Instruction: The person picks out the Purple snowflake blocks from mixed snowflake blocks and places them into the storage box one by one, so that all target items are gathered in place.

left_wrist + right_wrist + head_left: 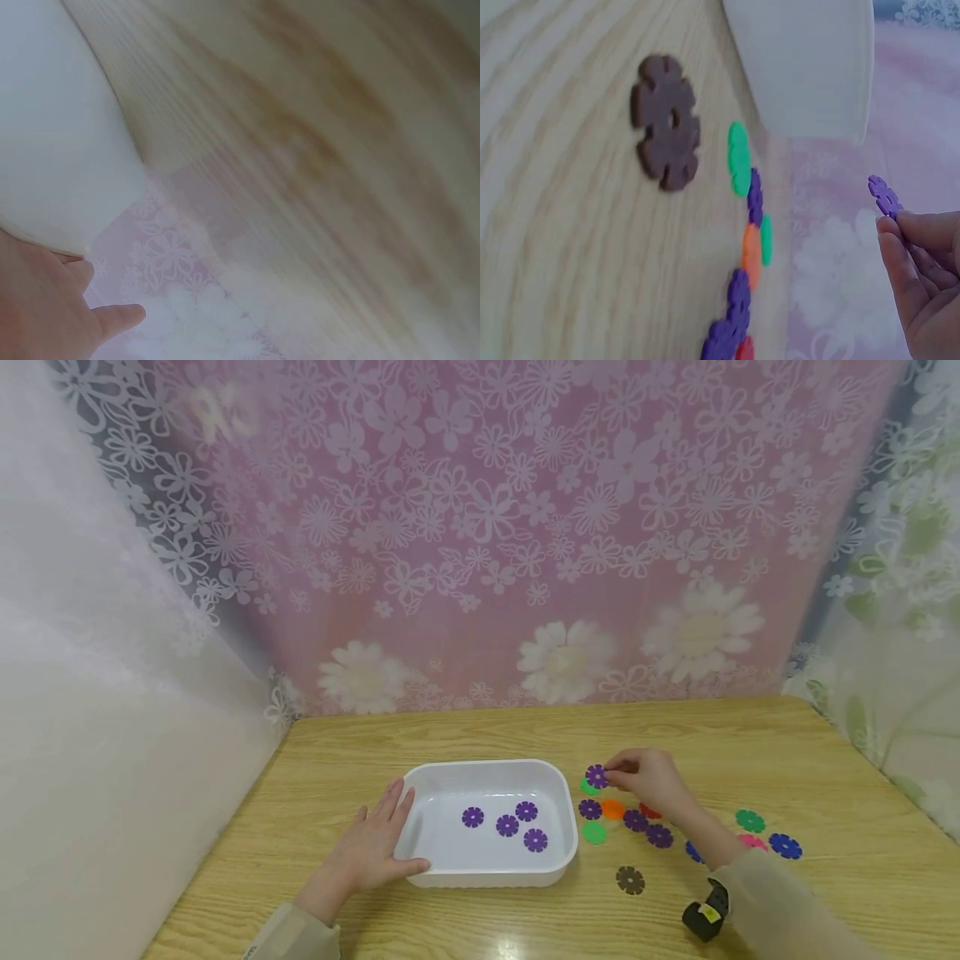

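A purple snowflake disc [597,776] is pinched between the thumb and fingertips of my right hand [652,782], just right of the white tray. The right wrist view shows the same purple disc [886,197] lifted off the table. My left hand [375,850] rests on the left rim of the white tray [491,878], fingers straight, thumb at the near corner. Inside the tray lie several purple discs [507,825]. In the left wrist view the left hand [49,307] touches the tray's side [60,135].
Right of the tray lie loose discs: green [594,832], orange [612,810], purple [659,836], blue [785,846], pink [752,841] and brown [630,880]. A black wrist device [706,912] sits by the right sleeve. A flowered curtain [480,568] hangs behind the wooden table [420,927].
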Motion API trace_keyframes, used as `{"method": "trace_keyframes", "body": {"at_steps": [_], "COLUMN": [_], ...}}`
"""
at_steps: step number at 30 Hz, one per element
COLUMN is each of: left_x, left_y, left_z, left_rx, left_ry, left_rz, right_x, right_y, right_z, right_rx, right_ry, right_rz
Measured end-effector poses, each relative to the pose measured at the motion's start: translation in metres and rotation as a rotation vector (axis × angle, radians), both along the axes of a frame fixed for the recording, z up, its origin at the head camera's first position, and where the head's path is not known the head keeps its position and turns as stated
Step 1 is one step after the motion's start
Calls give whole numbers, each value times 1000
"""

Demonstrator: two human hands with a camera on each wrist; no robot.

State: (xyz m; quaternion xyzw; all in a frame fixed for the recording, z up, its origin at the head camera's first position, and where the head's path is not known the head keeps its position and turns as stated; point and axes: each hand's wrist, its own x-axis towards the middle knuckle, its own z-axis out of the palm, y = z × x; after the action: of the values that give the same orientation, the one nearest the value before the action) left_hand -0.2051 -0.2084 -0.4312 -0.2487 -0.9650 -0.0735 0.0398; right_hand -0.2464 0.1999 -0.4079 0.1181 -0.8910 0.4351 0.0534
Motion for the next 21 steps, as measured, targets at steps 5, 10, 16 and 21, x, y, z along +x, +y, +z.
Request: {"method": "trace_keyframes", "body": {"at_steps": [5, 10, 16, 21], "left_x": [0, 1, 2, 4], "left_y": [0, 0, 1, 2], "left_z": [1, 1, 4, 6], "left_rx": [4, -2, 15, 9], "left_ry": [-5, 1, 5, -8], "left_rz": [1, 1, -8, -3], "right_x": [4, 5, 3, 1], "right_y": [-12, -26, -48, -70], "right_z": [6, 7, 2, 0], "right_rx": [-44, -54, -50, -77], "right_ry": [-15, 5, 30, -34], "right_rz": [8, 29, 63, 88]}}
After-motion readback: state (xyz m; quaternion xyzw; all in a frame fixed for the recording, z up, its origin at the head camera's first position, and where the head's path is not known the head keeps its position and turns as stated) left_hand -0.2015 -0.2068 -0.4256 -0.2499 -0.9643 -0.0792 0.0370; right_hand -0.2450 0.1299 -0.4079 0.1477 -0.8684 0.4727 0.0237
